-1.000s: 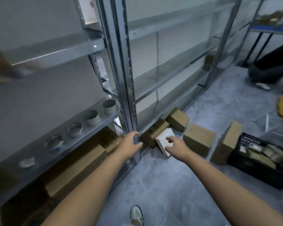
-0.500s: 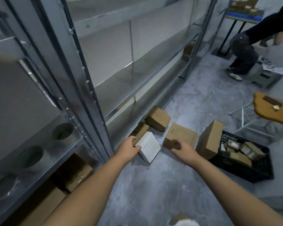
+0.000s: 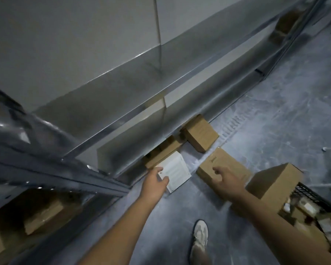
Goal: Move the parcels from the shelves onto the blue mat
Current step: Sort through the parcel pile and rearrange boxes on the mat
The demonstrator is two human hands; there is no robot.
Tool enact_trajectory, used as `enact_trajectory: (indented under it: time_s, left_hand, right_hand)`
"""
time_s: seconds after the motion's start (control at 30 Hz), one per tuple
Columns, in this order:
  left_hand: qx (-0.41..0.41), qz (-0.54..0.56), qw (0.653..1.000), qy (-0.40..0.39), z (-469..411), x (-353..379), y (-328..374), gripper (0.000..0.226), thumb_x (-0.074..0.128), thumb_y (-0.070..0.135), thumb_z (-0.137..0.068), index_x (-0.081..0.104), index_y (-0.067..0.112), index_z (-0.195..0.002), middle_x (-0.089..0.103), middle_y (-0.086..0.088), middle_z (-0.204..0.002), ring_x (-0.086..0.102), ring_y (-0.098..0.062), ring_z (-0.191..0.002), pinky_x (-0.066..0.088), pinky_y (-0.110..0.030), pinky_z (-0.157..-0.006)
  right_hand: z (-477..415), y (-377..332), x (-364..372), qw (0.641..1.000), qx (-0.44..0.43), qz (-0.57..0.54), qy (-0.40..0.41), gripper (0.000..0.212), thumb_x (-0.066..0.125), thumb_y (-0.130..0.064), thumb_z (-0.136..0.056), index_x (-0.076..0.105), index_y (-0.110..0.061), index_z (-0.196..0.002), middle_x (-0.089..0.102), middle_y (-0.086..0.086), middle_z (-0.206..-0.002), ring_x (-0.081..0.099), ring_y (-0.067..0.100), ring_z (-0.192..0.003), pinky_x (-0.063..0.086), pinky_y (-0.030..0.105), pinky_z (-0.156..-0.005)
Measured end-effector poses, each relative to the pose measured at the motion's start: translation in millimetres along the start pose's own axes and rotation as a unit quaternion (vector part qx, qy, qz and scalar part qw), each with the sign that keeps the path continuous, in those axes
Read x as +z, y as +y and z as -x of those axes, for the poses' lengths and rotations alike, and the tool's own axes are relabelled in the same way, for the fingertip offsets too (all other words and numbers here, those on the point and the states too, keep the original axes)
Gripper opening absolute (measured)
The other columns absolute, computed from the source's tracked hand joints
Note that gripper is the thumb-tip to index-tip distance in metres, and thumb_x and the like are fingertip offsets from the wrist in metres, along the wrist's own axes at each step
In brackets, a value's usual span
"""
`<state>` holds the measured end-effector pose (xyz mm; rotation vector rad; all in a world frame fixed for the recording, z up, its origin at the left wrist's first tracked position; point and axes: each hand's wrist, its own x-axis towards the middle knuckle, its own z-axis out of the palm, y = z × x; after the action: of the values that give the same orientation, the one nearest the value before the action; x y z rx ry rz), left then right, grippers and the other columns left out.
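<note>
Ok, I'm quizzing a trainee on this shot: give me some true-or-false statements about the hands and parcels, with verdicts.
1. The left hand holds the white parcel. True.
2. The white parcel lies on a blue mat. False: no mat is in view; it is down by the metal shelving.
3. The right hand is over a flat brown box. True.
4. The crate is empty. False: the black crate holds small packages.

Legible text: none. You will find faint printed lines on the white parcel [image 3: 177,170] and a small mark on the cardboard box [image 3: 217,160], both too blurred to read.
</note>
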<state>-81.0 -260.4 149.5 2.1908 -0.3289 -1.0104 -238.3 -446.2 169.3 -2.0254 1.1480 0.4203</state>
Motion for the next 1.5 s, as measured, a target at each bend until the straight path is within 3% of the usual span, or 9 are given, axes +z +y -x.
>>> enact_trajectory:
  time_s: [0.07, 0.23, 0.6, 0.8, 0.93, 1.07, 1.2, 1.37, 1.5]
  left_hand:
    - [-0.014, 0.019, 1.000, -0.001, -28, 26, -3, 0.038, 0.059, 0.019, -0.094, 0.053, 0.018, -0.130, 0.055, -0.004, -0.134, 0.050, -0.011, -0.113, 0.032, 0.004, -0.078]
    - [-0.049, 0.026, 0.998, 0.017, -114, 86, -56, 0.036, 0.060, 0.016, -0.093, 0.053, 0.018, -0.128, 0.057, -0.002, -0.129, 0.051, -0.009, -0.107, 0.029, 0.010, -0.071]
    - [-0.212, 0.055, 0.970, 0.101, -301, 182, -270, 0.052, 0.056, 0.025, -0.095, 0.040, 0.015, -0.144, 0.044, -0.005, -0.149, 0.047, -0.026, -0.131, 0.035, -0.024, -0.091]
    - [-0.199, 0.115, 0.971, 0.063, -362, 221, -323, 0.040, 0.047, 0.022, -0.100, 0.047, 0.017, -0.140, 0.047, -0.004, -0.147, 0.050, -0.022, -0.124, 0.039, -0.030, -0.092]
    - [-0.206, 0.207, 0.955, 0.043, -351, 222, -320, 0.030, 0.046, 0.016, -0.099, 0.060, 0.020, -0.126, 0.059, 0.001, -0.134, 0.055, -0.017, -0.109, 0.037, -0.029, -0.084]
    - [-0.225, 0.230, 0.943, 0.089, -293, 197, -296, 0.031, 0.046, 0.008, -0.096, 0.065, 0.016, -0.120, 0.065, 0.001, -0.122, 0.058, -0.010, -0.092, 0.039, -0.020, -0.069]
    - [-0.210, 0.249, 0.939, 0.109, -225, 160, -241, 0.030, 0.046, 0.005, -0.094, 0.068, 0.017, -0.110, 0.066, 0.009, -0.102, 0.054, 0.005, -0.082, 0.035, -0.011, -0.065]
    - [-0.170, 0.254, 0.945, 0.115, -145, 110, -150, 0.027, 0.047, 0.011, -0.095, 0.067, 0.024, -0.106, 0.065, 0.017, -0.096, 0.056, 0.003, -0.087, 0.036, -0.015, -0.066]
    - [-0.111, 0.259, 0.955, 0.098, -86, 84, -77, 0.031, 0.047, 0.015, -0.096, 0.067, 0.037, -0.102, 0.061, 0.025, -0.102, 0.053, -0.002, -0.100, 0.036, -0.017, -0.071]
  right_hand:
    - [-42, 16, 1, 1.000, 0.000, 0.009, -0.018, 0.045, 0.061, -0.028, -0.093, 0.051, -0.015, -0.135, 0.054, 0.008, -0.137, 0.051, 0.021, -0.120, 0.038, 0.030, -0.099]
    - [-152, 55, 42, 0.998, -0.005, 0.021, -0.051, 0.048, 0.063, -0.025, -0.093, 0.050, -0.012, -0.137, 0.056, 0.009, -0.136, 0.051, 0.023, -0.123, 0.033, 0.023, -0.093]
    - [-400, 120, 225, 0.995, -0.029, -0.011, -0.096, 0.064, 0.060, -0.030, -0.094, 0.035, -0.009, -0.149, 0.039, 0.011, -0.153, 0.040, 0.030, -0.138, 0.035, 0.040, -0.110]
    - [-489, 121, 290, 0.979, -0.093, -0.092, -0.158, 0.047, 0.058, -0.051, -0.091, 0.059, -0.017, -0.122, 0.065, 0.002, -0.120, 0.062, 0.014, -0.101, 0.047, 0.022, -0.075]
    - [-476, 125, 296, 0.976, -0.102, -0.152, -0.119, 0.043, 0.069, -0.045, -0.085, 0.060, -0.020, -0.119, 0.065, -0.011, -0.102, 0.060, 0.002, -0.089, 0.043, 0.011, -0.061]
    - [-413, 127, 263, 0.971, -0.096, -0.173, -0.135, 0.053, 0.078, -0.031, -0.079, 0.056, -0.019, -0.127, 0.062, -0.003, -0.116, 0.059, 0.019, -0.109, 0.053, 0.034, -0.085]
    - [-340, 104, 196, 0.966, -0.038, -0.146, -0.211, 0.097, 0.087, -0.028, -0.068, 0.030, -0.031, -0.146, 0.042, 0.005, -0.140, 0.047, 0.030, -0.124, 0.053, 0.052, -0.093]
    - [-245, 67, 92, 0.979, -0.052, -0.088, -0.178, 0.089, 0.089, -0.042, -0.055, 0.041, -0.032, -0.129, 0.042, 0.002, -0.129, 0.050, 0.027, -0.116, 0.060, 0.032, -0.062]
    - [-181, 48, 10, 0.985, -0.104, -0.052, -0.130, 0.093, 0.085, -0.054, -0.047, 0.040, -0.026, -0.123, 0.039, -0.002, -0.127, 0.052, 0.022, -0.112, 0.062, 0.038, -0.069]
